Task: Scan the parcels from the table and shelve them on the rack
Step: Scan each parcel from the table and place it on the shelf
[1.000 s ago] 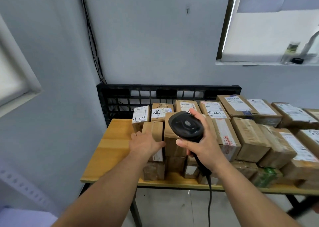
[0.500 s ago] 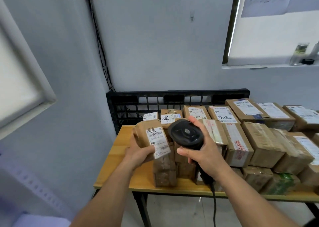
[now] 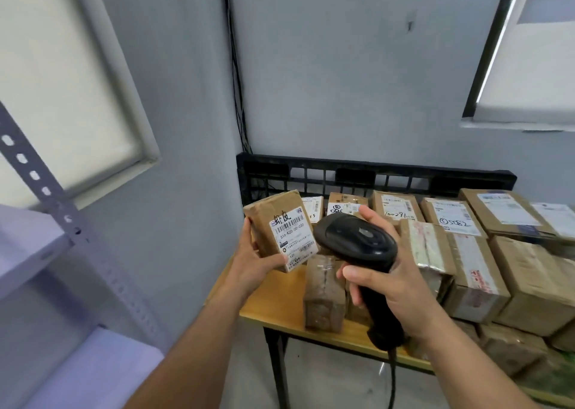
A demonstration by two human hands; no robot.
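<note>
Could drop the parcel [image 3: 275,222], gripped low in the left hand [image 3: 252,260] at frame centre above the table [image 3: 273,304] end, or misread its label [image 3: 294,237] with the scanner [image 3: 354,240], clenched in the right hand [image 3: 393,290], just beside it.

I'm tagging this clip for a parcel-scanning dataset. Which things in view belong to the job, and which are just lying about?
Job: labelled parcel held in the left hand; scanner gripped by the right hand; piled parcels on the table; rack at left.
Lying about: black pallet against the wall; wall cables; left window.
</note>
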